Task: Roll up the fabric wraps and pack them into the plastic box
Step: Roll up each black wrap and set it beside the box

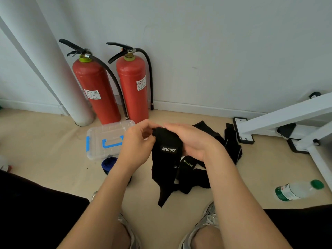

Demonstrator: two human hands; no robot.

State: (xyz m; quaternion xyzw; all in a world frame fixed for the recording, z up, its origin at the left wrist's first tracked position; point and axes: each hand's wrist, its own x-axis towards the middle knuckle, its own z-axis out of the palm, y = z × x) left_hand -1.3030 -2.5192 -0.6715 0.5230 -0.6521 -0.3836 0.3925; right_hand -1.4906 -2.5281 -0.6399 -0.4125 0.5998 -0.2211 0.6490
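Observation:
I hold a black fabric wrap [166,159] with white lettering up above the floor. My left hand [139,141] pinches its top edge. My right hand [190,139] grips its upper right side, fingers curled over it. The wrap's lower end hangs loose toward the floor. More black wraps [231,141] lie in a heap on the floor behind and to the right of my right hand. A clear plastic box [100,139] with blue latches and a blue handle sits closed on the floor to the left. A rolled blue wrap [107,164] lies just in front of the box.
Two red fire extinguishers [133,87] stand against the wall behind the box, beside a white column [53,69]. A white metal frame [287,121] with black feet is at the right. A plastic bottle [298,190] lies on the floor at right. My shoes [206,223] are below.

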